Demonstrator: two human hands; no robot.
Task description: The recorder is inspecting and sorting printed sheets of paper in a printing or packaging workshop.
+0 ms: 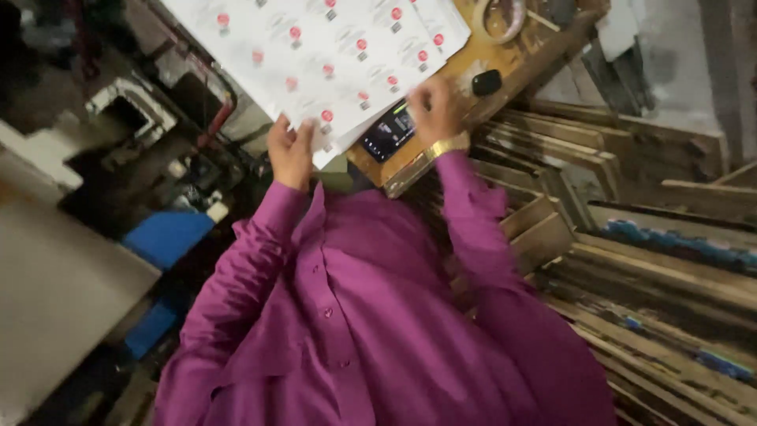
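Note:
A stack of white printed sheets with rows of small red round marks lies on a wooden table and overhangs its near edge. My left hand grips the stack's near left corner. My right hand, a gold band at its wrist, is blurred and curled on the stack's near right edge. A phone with a lit dark screen lies just left of that hand, partly under the sheets. Purple sleeves and shirt fill the lower frame.
A small black object and a roll of tape lie on the table beyond my right hand. Stacked wooden frames fill the right side. Dark machinery, a red pipe and a blue block are on the left.

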